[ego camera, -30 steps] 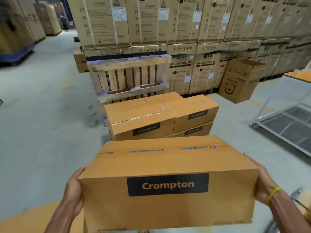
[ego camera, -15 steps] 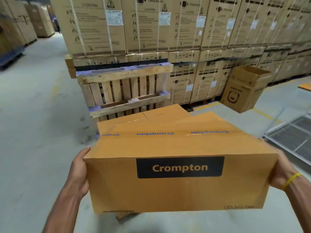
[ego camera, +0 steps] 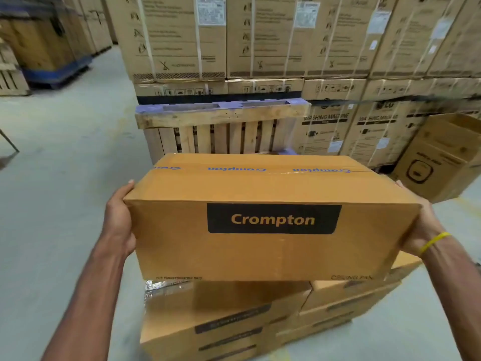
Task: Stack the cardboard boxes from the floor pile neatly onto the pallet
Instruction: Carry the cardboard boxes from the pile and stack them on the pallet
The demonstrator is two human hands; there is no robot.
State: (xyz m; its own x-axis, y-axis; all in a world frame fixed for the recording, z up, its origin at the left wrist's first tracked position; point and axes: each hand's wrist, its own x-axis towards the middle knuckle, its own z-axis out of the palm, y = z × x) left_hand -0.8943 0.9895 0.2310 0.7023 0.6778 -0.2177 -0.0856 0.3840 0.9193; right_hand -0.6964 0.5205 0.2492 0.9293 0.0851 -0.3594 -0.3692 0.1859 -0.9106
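Observation:
I hold a brown cardboard box [ego camera: 273, 246] labelled "Crompton" in the air in front of me, its long side facing me. My left hand [ego camera: 118, 217] grips its left end with the thumb at the top corner. My right hand [ego camera: 421, 225], with a yellow wristband, grips the right end; its fingers are hidden behind the box. Directly below and just beyond the held box sits a stack of similar Crompton boxes [ego camera: 234, 316], two layers showing. Whatever the stack stands on is hidden.
A wooden pallet [ego camera: 221, 126] stands on edge behind the stack, against a tall wall of large strapped cartons [ego camera: 299, 43]. An open carton [ego camera: 440, 157] stands on the floor at right. Bare concrete floor [ego camera: 65, 178] stretches to the left, with a blue pallet load [ego camera: 57, 71] far off.
I have walked forward with the box and raised it. The stack, which lay ahead of the box, now sits beneath it. Both hands keep the same hold.

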